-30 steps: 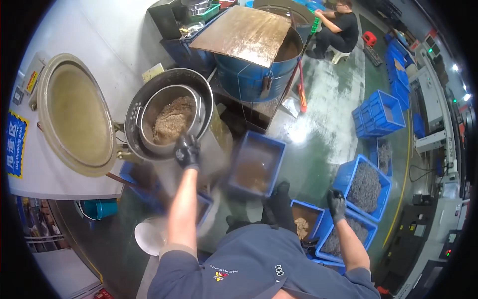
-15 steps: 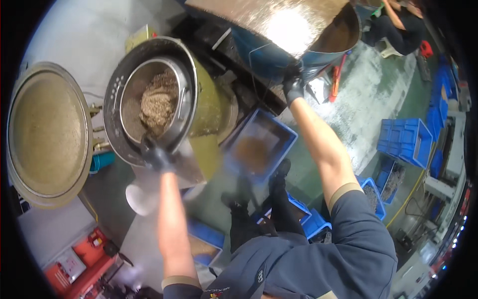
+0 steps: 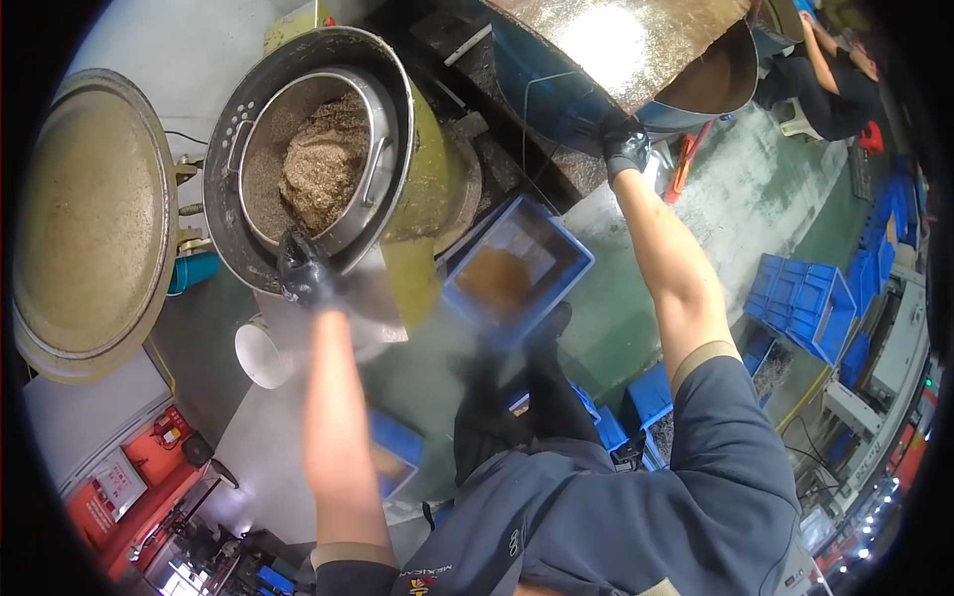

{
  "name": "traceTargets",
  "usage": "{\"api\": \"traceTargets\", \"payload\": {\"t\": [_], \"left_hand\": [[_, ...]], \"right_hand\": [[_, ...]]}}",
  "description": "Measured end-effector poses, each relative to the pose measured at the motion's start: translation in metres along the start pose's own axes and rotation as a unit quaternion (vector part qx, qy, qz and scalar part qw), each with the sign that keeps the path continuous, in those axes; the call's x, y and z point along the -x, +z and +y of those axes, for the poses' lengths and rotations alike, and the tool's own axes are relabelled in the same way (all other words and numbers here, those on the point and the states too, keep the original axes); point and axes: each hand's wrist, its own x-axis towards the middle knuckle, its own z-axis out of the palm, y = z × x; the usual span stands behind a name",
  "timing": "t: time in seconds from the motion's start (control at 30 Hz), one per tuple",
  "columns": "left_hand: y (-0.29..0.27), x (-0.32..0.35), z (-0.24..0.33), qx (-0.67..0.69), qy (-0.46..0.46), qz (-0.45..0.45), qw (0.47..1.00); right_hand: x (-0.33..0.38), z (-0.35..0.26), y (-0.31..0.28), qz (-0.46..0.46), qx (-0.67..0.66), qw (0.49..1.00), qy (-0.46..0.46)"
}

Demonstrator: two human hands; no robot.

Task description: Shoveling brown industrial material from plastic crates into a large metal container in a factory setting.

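Observation:
A steel pot [image 3: 253, 189] with side handles stands inside the yellow-green drum [image 3: 422, 179]. A heap of brown grainy material [image 3: 323, 164] fills part of it. My left hand [image 3: 306, 270], in a black glove, is closed at the pot's near rim, with its fingertips over the edge beside the heap. Out to the right, my black-gloved right hand [image 3: 624, 144] is closed at the near corner of a shiny brownish sheet [image 3: 686, 45]. That sheet lies over part of a blue drum [image 3: 542, 94], whose brown inside shows at the right.
A round lid [image 3: 94, 228] hangs open at the far left. By my feet stands a blue bin [image 3: 571, 233] with brown material. Blue crates [image 3: 795, 298] stack at the right; a red-handled tool [image 3: 683, 169] lies near the blue drum. Another person [image 3: 825, 84] sits at the upper right.
My view has shifted, so the steel pot and the floor things sit higher and the blue drum further right. Both hands stay at the same pot rim and sheet corner.

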Motion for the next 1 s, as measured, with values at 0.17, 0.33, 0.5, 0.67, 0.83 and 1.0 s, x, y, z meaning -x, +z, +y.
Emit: {"api": "traceTargets", "payload": {"t": [0.17, 0.33, 0.5, 0.67, 0.83, 1.0], "left_hand": [[-0.006, 0.002, 0.004, -0.073, 0.028, -0.007, 0.997], [-0.008, 0.01, 0.024, -0.058, -0.015, 0.002, 0.998], [-0.007, 0.007, 0.022, -0.069, 0.02, -0.021, 0.997], [-0.011, -0.007, 0.001, -0.115, 0.064, -0.026, 0.991], [-0.005, 0.009, -0.015, -0.292, 0.431, -0.032, 0.853], [0.019, 0.224, 0.002, -0.088, 0.447, -0.553, 0.698]], "right_hand": [[0.019, -0.001, -0.017, 0.007, 0.068, 0.996, -0.05], [0.039, -0.015, -0.064, 0.014, 0.117, 0.98, -0.16], [0.056, -0.013, -0.114, 0.089, 0.011, 0.957, -0.274], [0.15, 0.004, -0.145, -0.113, -0.304, 0.946, 0.014], [0.283, 0.068, -0.087, -0.081, -0.203, 0.972, 0.091], [0.399, 0.106, -0.04, -0.106, -0.271, 0.939, 0.185]]}}
